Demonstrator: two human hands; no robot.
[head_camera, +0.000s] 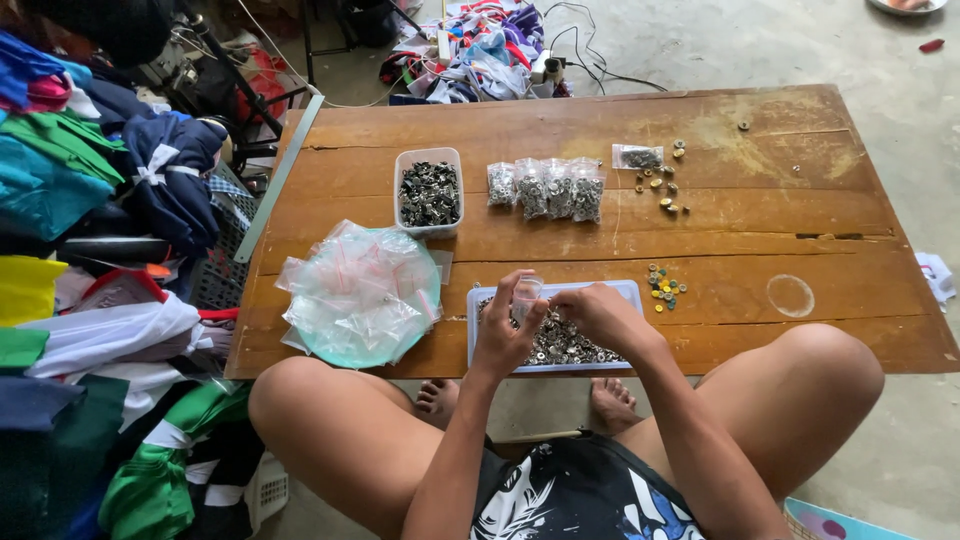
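My left hand (507, 328) holds a small clear zip bag (526, 296) upright above a shallow white tray (480, 296) full of small silver metal pieces. My right hand (600, 312) is at the bag's mouth, fingers pinched together, just over the tray. Both hands hover at the near edge of a low wooden table (760, 200). What the right fingers pinch is too small to see.
A pile of empty clear zip bags (360, 293) lies on a round plate at left. Behind it stands a white tub (429, 190) of dark metal pieces, then a row of filled bags (546, 187) and loose buttons (662, 187). Cloth heaps (80, 200) crowd the left.
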